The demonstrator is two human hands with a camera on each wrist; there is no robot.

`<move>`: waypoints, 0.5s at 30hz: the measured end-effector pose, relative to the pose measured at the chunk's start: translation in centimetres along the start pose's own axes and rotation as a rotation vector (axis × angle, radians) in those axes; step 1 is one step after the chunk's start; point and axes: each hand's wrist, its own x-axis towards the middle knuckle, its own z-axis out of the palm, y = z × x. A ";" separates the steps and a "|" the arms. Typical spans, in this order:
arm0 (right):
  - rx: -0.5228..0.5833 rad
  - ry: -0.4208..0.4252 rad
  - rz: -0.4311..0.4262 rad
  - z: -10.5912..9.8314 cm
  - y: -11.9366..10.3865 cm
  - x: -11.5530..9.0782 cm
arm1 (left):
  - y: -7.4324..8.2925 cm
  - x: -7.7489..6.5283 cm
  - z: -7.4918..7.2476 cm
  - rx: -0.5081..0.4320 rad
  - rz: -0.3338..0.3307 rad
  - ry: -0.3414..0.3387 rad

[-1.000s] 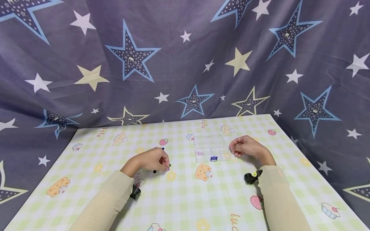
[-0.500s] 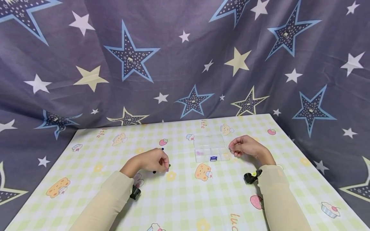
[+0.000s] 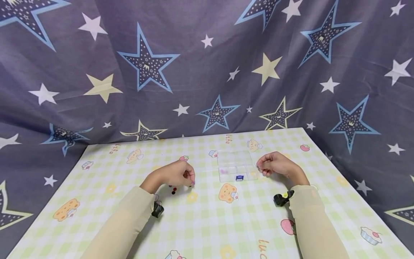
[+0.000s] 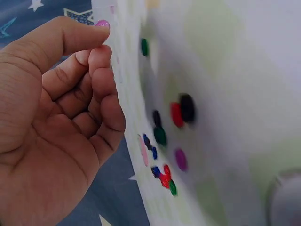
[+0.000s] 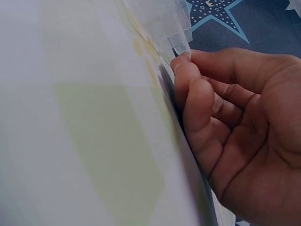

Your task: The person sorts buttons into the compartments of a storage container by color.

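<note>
My left hand [image 3: 178,173] is raised a little above the table, pinching a pink button [image 4: 102,23] between thumb and forefinger. Below and beside it lie loose buttons, among them a black button [image 4: 187,108], a red button [image 4: 176,114], a purple button [image 4: 181,159] and a green button [image 4: 144,47]. A clear plastic box [image 3: 234,158] with its lid raised stands right of centre. Small pink pieces [image 3: 224,172] sit in its left compartment. My right hand [image 3: 277,166] rests at the box's right side, thumb and forefinger pinching its edge.
A checked cloth with printed cartoons covers the table [image 3: 207,226]. Behind it hangs a dark curtain [image 3: 187,72] with stars. Farther along the table in the left wrist view lies a cluster of small red, blue and green buttons [image 4: 164,180].
My left hand has shifted right and slightly up with the pink button, uncovering red and black buttons beneath the wrist. The right hand and the box stay put.
</note>
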 end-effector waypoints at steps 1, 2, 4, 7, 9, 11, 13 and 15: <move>0.002 0.000 0.000 0.0 0.0 0.0 | 0.1 0.3 -0.1 0.024 0.016 0.015; 0.004 0.001 0.001 0.0 0.0 0.0 | 0.3 0.6 -0.1 0.035 0.027 0.028; 0.006 0.003 0.006 0.0 -0.1 -0.1 | 0.6 1.1 -0.1 0.062 0.043 0.051; 0.005 0.001 0.005 0.0 -0.2 -0.1 | 1.2 2.0 -0.1 0.072 0.062 0.078; 0.006 0.001 0.005 0.0 -0.2 -0.1 | 1.7 2.5 -0.1 0.071 0.060 0.091; 0.007 0.001 0.005 0.0 -0.2 -0.1 | 2.2 3.0 0.0 0.074 0.059 0.110; 0.005 -0.002 0.000 0.0 -0.1 -0.1 | 2.7 3.4 0.1 0.088 0.043 0.138; 0.008 -0.004 -0.002 0.0 -0.1 0.0 | 3.1 3.9 0.2 0.105 0.018 0.168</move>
